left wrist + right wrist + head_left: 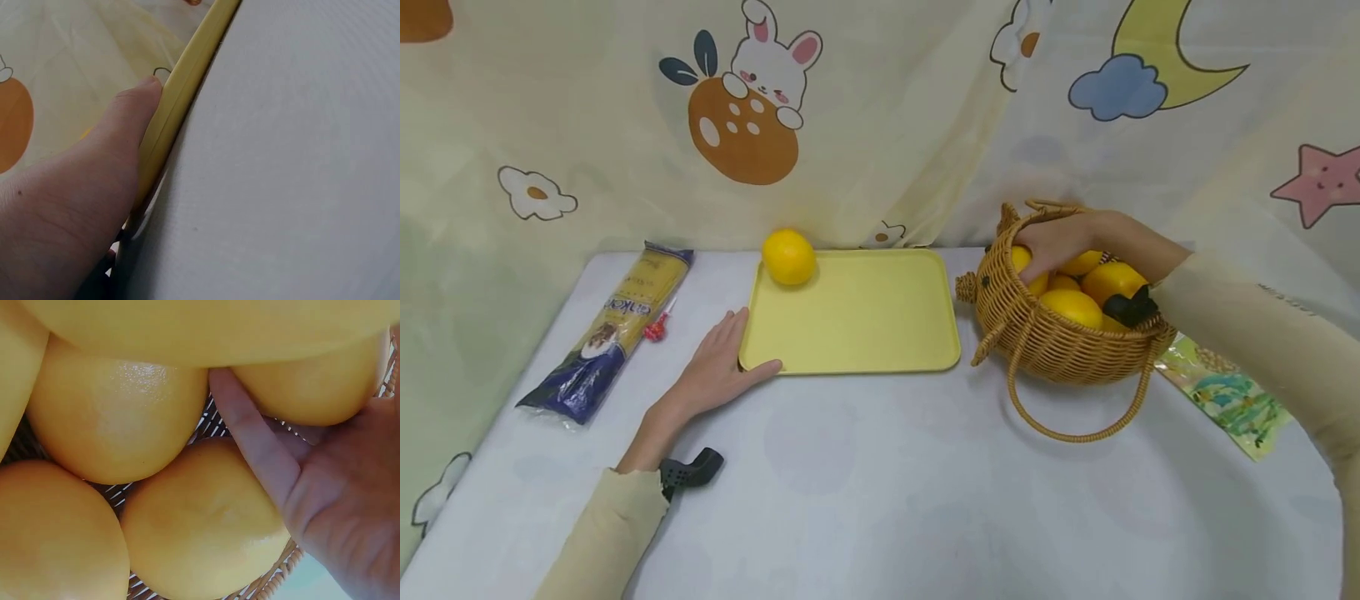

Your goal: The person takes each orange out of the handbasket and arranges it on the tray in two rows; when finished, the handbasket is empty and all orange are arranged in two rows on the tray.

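My left hand (718,362) rests at the near left corner of a yellow tray (857,312). Its fingers lie straight along the left side, and the thumb touches the near rim, as the left wrist view also shows. One lemon (789,257) sits on the tray's far left corner. On the right, my right hand (1060,240) reaches into a pig-shaped wicker basket (1052,346) of lemons. It grips a lemon (312,387) near the basket's left side, with fingers bent around it; part of that fruit is hidden. More lemons (1072,308) lie below and beside the hand.
Left of the tray lies a blue and yellow plastic packet (617,333), with a small red wrapped candy (656,327) by it. A colourful flat packet (1232,396) is partly under the right sleeve. The basket's handle (1082,437) hangs toward the front. A patterned curtain (880,125) stands behind the table.
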Motion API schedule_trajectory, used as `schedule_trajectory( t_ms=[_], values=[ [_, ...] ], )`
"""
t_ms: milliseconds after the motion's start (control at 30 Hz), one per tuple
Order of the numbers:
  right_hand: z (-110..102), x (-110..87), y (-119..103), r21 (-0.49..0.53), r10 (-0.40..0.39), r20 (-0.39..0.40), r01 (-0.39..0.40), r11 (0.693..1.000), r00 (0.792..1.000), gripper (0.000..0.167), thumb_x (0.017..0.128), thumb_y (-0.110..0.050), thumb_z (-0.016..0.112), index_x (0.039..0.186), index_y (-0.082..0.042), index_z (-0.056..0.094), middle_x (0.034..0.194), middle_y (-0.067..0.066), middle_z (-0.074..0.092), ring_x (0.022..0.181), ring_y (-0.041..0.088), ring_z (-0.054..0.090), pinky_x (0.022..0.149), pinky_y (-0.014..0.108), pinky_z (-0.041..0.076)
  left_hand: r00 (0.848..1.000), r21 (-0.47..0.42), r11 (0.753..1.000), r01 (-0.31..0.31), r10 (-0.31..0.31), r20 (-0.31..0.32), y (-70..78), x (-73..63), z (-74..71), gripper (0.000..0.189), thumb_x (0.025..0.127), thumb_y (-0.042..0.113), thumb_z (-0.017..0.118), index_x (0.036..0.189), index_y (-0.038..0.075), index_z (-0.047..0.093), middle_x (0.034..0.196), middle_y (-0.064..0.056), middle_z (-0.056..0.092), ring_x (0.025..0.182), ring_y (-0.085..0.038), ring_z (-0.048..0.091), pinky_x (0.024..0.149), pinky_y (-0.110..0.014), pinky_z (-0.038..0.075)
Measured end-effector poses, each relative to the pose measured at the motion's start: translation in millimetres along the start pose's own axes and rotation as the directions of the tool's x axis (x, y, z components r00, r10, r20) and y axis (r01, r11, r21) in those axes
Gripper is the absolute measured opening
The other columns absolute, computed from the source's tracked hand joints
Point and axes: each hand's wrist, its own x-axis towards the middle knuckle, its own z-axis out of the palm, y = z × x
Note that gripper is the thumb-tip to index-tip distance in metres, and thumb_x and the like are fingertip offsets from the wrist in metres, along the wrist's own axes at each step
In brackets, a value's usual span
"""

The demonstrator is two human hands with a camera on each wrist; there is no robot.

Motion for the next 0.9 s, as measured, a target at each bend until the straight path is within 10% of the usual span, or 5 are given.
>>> schedule_trajectory(
  t_ms=[900],
  values=[
    [2, -5.3, 15, 0.061, 0.017, -0.060, -0.013, 0.998, 0.998, 0.064, 0.085, -0.044, 0.067, 0.136, -0.012, 0.046, 0.127, 0.006, 0.058, 0.108, 0.018, 0.056, 0.093, 0.034, 0.046, 1.000, 0.016, 1.000, 0.007, -0.007, 0.000, -1.1, 2.3, 1.0, 0.112, 0.084, 0.068, 0.057, 0.156, 0.006, -0.003, 0.164, -0.018, 0.003, 0.152, -0.037, 0.002, 0.122, -0.059, 0.007]
  ],
)
